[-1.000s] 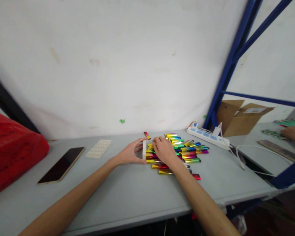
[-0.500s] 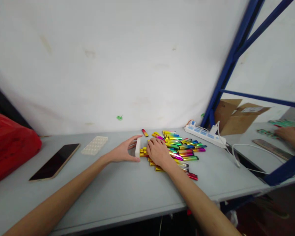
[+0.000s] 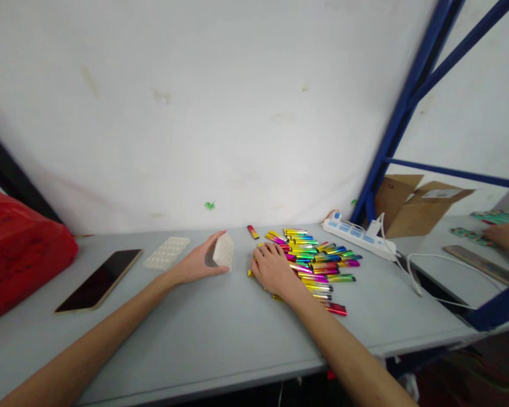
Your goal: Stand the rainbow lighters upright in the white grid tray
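Sticks (image 3: 324, 264), shiny and multicoloured, lie heaped right of centre, long axes mostly left to right; the right hand (image 3: 275, 270) covers their left edge, its grip hidden. Left of it, the left hand (image 3: 195, 264) pinches a white tray (image 3: 224, 251) on edge.

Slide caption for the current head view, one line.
Left hand holds a white tray tilted; right hand lies over shiny multicoloured pieces on a grey table.

Hands (image 3: 274, 268), gripped white tray (image 3: 224, 252), shiny coloured pieces (image 3: 324, 265)
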A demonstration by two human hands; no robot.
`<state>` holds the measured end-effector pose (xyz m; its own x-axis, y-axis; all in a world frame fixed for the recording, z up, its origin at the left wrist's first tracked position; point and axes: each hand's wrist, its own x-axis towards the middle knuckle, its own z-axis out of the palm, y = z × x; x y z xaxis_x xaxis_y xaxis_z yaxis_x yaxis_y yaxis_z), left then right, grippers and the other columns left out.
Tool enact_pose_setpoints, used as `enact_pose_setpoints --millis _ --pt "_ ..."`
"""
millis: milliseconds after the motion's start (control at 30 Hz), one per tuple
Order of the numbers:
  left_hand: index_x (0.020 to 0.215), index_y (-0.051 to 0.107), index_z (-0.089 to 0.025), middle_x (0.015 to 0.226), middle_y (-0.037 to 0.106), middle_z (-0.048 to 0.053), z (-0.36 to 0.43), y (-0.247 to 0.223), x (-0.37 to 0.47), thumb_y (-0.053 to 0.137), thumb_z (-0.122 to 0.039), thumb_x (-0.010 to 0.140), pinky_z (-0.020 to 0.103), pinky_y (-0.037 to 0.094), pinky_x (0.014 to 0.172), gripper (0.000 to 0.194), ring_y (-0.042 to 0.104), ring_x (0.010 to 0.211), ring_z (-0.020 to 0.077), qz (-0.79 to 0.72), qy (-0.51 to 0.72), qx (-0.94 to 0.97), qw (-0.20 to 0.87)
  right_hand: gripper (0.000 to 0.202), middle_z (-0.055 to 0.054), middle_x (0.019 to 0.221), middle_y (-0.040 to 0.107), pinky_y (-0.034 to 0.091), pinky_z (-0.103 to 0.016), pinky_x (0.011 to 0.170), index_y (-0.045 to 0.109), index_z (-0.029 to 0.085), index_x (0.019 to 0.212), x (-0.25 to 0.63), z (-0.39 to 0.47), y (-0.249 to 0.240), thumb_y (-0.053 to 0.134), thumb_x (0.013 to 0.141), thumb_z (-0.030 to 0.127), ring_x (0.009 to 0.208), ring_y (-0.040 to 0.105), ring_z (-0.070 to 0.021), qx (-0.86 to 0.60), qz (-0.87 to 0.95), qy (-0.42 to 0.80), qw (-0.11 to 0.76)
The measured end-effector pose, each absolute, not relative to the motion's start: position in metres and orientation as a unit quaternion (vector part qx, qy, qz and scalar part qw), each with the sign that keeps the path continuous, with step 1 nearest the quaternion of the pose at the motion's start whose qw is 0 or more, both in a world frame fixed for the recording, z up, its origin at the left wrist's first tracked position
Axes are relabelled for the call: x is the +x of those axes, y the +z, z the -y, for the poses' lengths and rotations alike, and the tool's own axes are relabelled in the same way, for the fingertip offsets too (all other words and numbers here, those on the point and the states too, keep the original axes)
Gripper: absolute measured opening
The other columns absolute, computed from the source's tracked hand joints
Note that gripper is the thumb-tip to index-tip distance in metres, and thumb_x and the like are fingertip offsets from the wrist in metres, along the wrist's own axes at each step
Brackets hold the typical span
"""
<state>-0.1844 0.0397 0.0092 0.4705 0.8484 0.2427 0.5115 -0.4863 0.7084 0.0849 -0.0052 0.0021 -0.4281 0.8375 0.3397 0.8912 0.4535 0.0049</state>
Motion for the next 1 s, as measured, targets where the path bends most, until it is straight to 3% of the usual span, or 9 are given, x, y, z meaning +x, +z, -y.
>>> enact_pose_setpoints --millis 100,167,300,400,533,733,867,933,1000 --pt "0.161 0.046 -0.022 0.177 0.025 0.016 -0.050 -0.002 -0.213 0.074 -0.073 0.084 0.060 0.024 0.131 0.096 0.031 0.160 0.0442 -0.503 0.229 0.817 0.161 0.034 -0.014 0.129 0.069 0.039 -0.047 0.117 0.068 0.017 0.120 0.086 0.003 0.004 0.039 0.112 0.034 0.127 0.056 -0.0297 -0.515 0.839 -0.077 0.158" --pt "0.157 0.052 -0.019 0.176 0.028 0.017 -0.057 -0.014 -0.223 0.062 -0.078 0.091 0.059 0.025 0.130 0.089 0.033 0.159 0.0434 -0.525 0.207 0.816 0.128 0.032 -0.014 0.130 0.069 0.040 -0.045 0.117 0.068 0.017 0.120 0.086 0.002 0.005 0.041 0.112 0.033 0.128 0.057 -0.0281 -0.516 0.837 -0.064 0.171" --pt "0.162 0.046 -0.016 0.174 0.034 0.017 -0.075 -0.029 -0.225 0.047 -0.077 0.100 0.052 0.028 0.131 0.087 0.039 0.157 0.0383 -0.525 0.206 0.822 0.077 0.029 -0.014 0.132 0.068 0.041 -0.044 0.117 0.068 0.018 0.121 0.087 0.000 0.004 0.044 0.112 0.032 0.131 0.057 -0.0267 -0.511 0.838 -0.046 0.184" --pt "0.159 0.049 -0.012 0.170 0.041 0.018 -0.095 -0.023 -0.218 0.037 -0.073 0.104 0.051 0.028 0.131 0.083 0.038 0.158 0.0362 -0.502 0.174 0.846 0.045 0.029 -0.014 0.131 0.068 0.041 -0.044 0.117 0.068 0.018 0.121 0.088 -0.002 0.001 0.044 0.112 0.031 0.130 0.058 -0.0266 -0.504 0.841 -0.042 0.190" --pt "0.155 0.052 -0.012 0.166 0.047 0.020 -0.114 -0.010 -0.208 0.037 -0.073 0.103 0.050 0.031 0.130 0.082 0.040 0.157 0.0365 -0.483 0.129 0.866 0.014 0.028 -0.015 0.130 0.068 0.041 -0.045 0.117 0.068 0.017 0.120 0.089 -0.005 -0.001 0.046 0.111 0.032 0.129 0.058 -0.0267 -0.500 0.840 -0.036 0.208" --pt "0.163 0.042 -0.017 0.174 0.030 0.019 -0.079 -0.014 -0.232 0.037 -0.072 0.104 0.056 0.034 0.128 0.081 0.034 0.159 0.0393 -0.528 0.184 0.825 -0.076 0.032 -0.014 0.134 0.068 0.038 -0.047 0.120 0.069 0.019 0.122 0.092 -0.005 0.004 0.044 0.112 0.037 0.132 0.057 -0.0265 -0.503 0.823 -0.040 0.261" --pt "0.154 0.054 -0.011 0.162 0.046 0.024 -0.032 -0.027 -0.275 0.037 -0.069 0.101 0.064 0.037 0.122 0.080 0.035 0.155 0.0478 -0.589 0.179 0.775 -0.141 0.033 -0.015 0.132 0.069 0.036 -0.050 0.120 0.070 0.018 0.121 0.097 -0.006 0.015 0.044 0.112 0.035 0.129 0.060 -0.0286 -0.538 0.802 -0.045 0.255" --pt "0.149 0.058 -0.010 0.154 0.055 0.024 -0.003 -0.035 -0.284 0.033 -0.065 0.101 0.067 0.040 0.119 0.077 0.041 0.151 0.0484 -0.612 0.174 0.757 -0.147 0.034 -0.016 0.131 0.070 0.036 -0.051 0.120 0.071 0.017 0.122 0.105 -0.008 0.020 0.043 0.111 0.034 0.127 0.061 -0.0307 -0.574 0.779 -0.054 0.247" --pt "0.147 0.061 -0.016 0.150 0.059 0.020 0.029 -0.040 -0.279 0.037 -0.064 0.103 0.064 0.041 0.120 0.069 0.047 0.147 0.0448 -0.598 0.180 0.768 -0.141 0.034 -0.018 0.132 0.070 0.036 -0.052 0.119 0.070 0.016 0.125 0.118 -0.011 0.024 0.043 0.111 0.032 0.127 0.061 -0.0323 -0.611 0.753 -0.066 0.237"
